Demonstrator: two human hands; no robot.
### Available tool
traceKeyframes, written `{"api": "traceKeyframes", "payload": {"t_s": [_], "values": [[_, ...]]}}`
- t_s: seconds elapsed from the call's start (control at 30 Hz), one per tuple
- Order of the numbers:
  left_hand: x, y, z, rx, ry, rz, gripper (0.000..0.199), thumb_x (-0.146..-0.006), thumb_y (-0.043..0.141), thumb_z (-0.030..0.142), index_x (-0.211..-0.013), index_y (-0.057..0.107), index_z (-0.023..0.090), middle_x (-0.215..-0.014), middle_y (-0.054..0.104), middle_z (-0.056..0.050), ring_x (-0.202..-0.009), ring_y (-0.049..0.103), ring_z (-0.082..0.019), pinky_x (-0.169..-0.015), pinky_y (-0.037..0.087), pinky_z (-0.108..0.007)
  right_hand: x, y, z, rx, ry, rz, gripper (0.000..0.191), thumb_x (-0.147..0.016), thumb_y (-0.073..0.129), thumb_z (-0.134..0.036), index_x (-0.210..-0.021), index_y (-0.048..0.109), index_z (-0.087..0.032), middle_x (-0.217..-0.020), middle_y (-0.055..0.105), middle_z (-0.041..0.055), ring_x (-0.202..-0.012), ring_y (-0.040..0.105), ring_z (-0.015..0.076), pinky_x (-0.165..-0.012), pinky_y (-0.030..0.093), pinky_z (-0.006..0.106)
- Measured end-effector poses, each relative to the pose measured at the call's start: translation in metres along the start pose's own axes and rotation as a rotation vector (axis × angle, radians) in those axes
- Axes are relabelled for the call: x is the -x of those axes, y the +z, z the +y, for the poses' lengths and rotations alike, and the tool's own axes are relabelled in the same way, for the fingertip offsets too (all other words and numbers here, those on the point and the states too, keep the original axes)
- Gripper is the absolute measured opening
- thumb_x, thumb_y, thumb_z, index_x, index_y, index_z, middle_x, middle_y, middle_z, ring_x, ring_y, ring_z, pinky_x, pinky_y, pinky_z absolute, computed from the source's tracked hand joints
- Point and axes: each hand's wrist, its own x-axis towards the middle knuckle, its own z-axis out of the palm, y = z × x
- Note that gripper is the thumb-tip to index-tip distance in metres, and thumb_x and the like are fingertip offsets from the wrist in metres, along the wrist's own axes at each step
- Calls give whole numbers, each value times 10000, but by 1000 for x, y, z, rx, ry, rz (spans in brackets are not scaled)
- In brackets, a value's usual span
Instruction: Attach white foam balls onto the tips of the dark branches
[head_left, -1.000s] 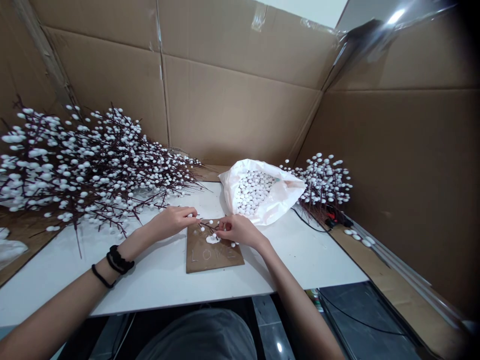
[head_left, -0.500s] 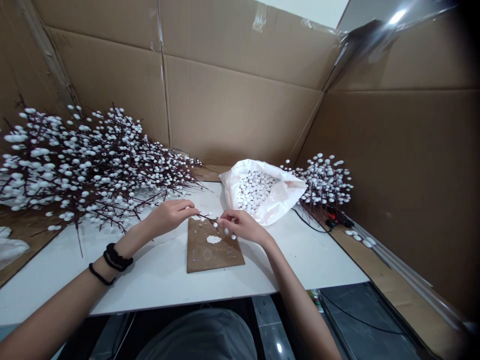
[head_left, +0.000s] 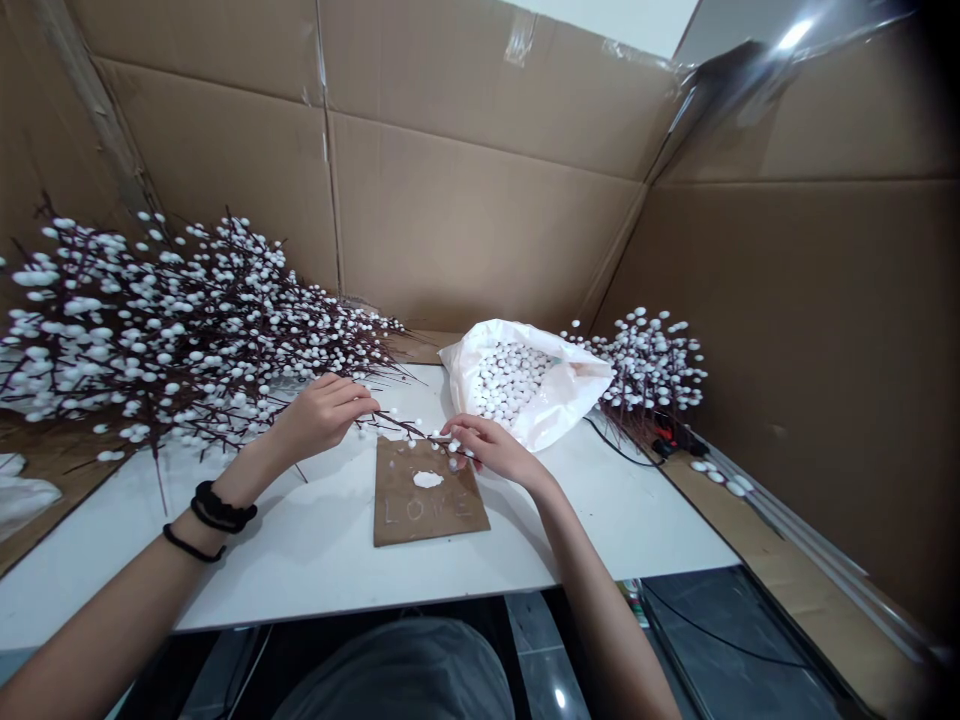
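Between my hands runs a thin dark berry twig [head_left: 401, 423] dotted with small white foam balls. My left hand [head_left: 324, 410] pinches its left end, while my right hand [head_left: 491, 446] has its fingers closed around the berried right end. Beneath the twig lies a brown cardboard square [head_left: 431, 520] with the letters LOVE on it and a white patch of paste [head_left: 428, 480]. Just behind my right hand sits an open white plastic bag [head_left: 559, 395] full of white foam balls [head_left: 510, 380].
A big heap of white-berried branches [head_left: 187, 320] covers the left of the white table [head_left: 300, 570]. A smaller bunch [head_left: 649, 360] lies at the right, near a black cable [head_left: 619, 452] and several white ovals [head_left: 721, 477]. Cardboard walls [head_left: 480, 220] enclose the table.
My left hand has moved a little left and up, and more of the twig shows between my hands. My right hand has shifted slightly right, its fingers now more over the twig.
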Motion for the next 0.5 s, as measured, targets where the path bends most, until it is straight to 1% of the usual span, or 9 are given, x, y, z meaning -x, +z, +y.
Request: {"api": "traceKeyframes", "payload": {"t_s": [0.1,0.2,0.3,0.4,0.5], "values": [[0,-1,-1,-9,14,-13,273,-858,422,19,-906,646,167,-821,697,-38,-755,582,-157,-681,422,-284,1,1,0,12,-4,-52,325,-934,394,-427,-1000,609,-191,-821,608,23,-621,610,123,-482,384,210],[-1,-2,-1,-20,18,-20,297,-845,413,6,-895,650,177,-816,696,-33,-754,581,-156,-690,419,-285,1,4,2,24,-23,-96,316,-916,444,-445,-999,620,-196,-822,608,15,-611,614,121,-499,398,214],[-2,-4,-1,-37,14,-14,305,-839,412,3,-887,655,181,-810,696,-32,-756,582,-157,-695,416,-287,-1,7,5,31,-44,-112,296,-895,491,-448,-974,616,-192,-818,609,8,-592,612,113,-537,426,221],[-3,-5,0,-48,18,-10,301,-833,417,-5,-879,654,176,-805,695,-31,-749,581,-157,-694,413,-287,-3,10,7,30,-51,-123,300,-892,494,-452,-952,616,-185,-784,600,6,-587,604,110,-565,454,227],[-5,-5,2,-54,29,-12,300,-828,421,-11,-871,652,175,-799,694,-27,-746,582,-157,-692,410,-288,-3,12,8,28,-46,-142,312,-888,497,-456,-944,627,-178,-787,607,16,-574,594,105,-546,461,222]]}}
